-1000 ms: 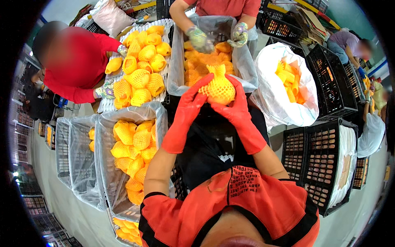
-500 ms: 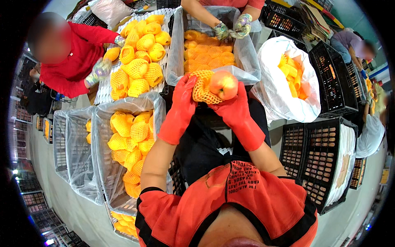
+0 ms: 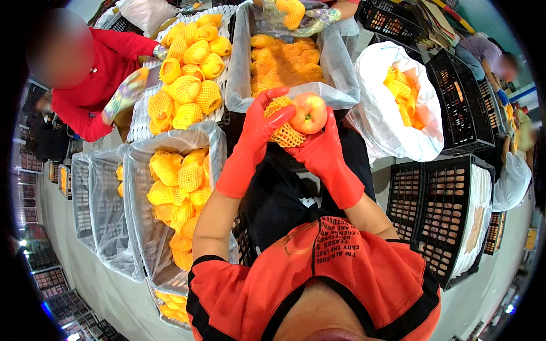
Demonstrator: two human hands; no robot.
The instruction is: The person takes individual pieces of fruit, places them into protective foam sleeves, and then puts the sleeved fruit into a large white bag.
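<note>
Red-gloved left hand (image 3: pixel 261 121): gripping a yellow foam-net sleeve (image 3: pixel 286 137), fingers wrapped over it.
Red-gloved right hand (image 3: pixel 319 149): cupped around the lower right side of an apple (image 3: pixel 310 112).
Apple: red and yellow, its face bare, held between both hands beside the sleeve.
Plastic-lined crate (image 3: pixel 340 94): just beyond the hands, holding net-wrapped fruit.
White sack (image 3: pixel 372 116): right of the crate, yellow foam nets inside.

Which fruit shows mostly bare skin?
The reddish fruit held between the red-gloved left hand and right hand, sticking out of its yellow net; those in the lined crate straight ahead are wrapped in nets.
</note>
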